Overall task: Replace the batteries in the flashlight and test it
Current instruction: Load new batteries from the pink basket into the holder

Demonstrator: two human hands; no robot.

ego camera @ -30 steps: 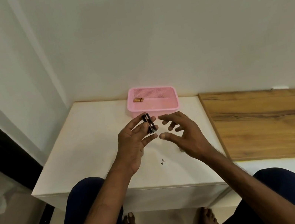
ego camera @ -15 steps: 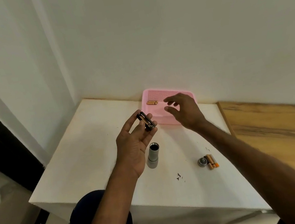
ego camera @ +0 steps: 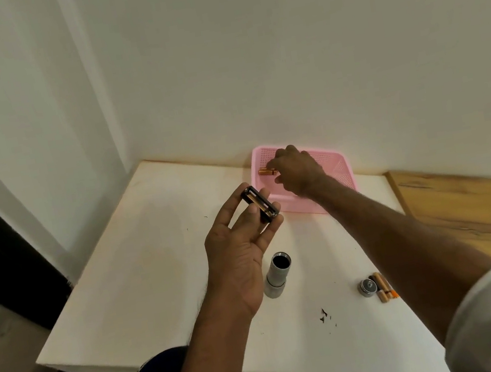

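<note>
My left hand [ego camera: 241, 248] holds a black battery holder [ego camera: 260, 204] up on its fingertips, palm up, above the white table [ego camera: 144, 287]. My right hand [ego camera: 298, 169] reaches into the pink basket [ego camera: 337, 170] and its fingers close on the copper-coloured batteries [ego camera: 265, 171] lying there. The silver flashlight body [ego camera: 278, 274] lies open-ended on the table just right of my left wrist. Its round end cap [ego camera: 367, 287] and a few used batteries [ego camera: 384, 287] lie near my right forearm.
The basket stands against the white wall at the table's back edge. A wooden surface [ego camera: 482, 211] adjoins the table on the right. Small dark specks [ego camera: 323, 315] mark the tabletop near the front. My knees are below the front edge.
My right hand left the holder, travelled back to the pink basket and reached the batteries there. My left hand turned palm up with the holder. The view rose and shifted.
</note>
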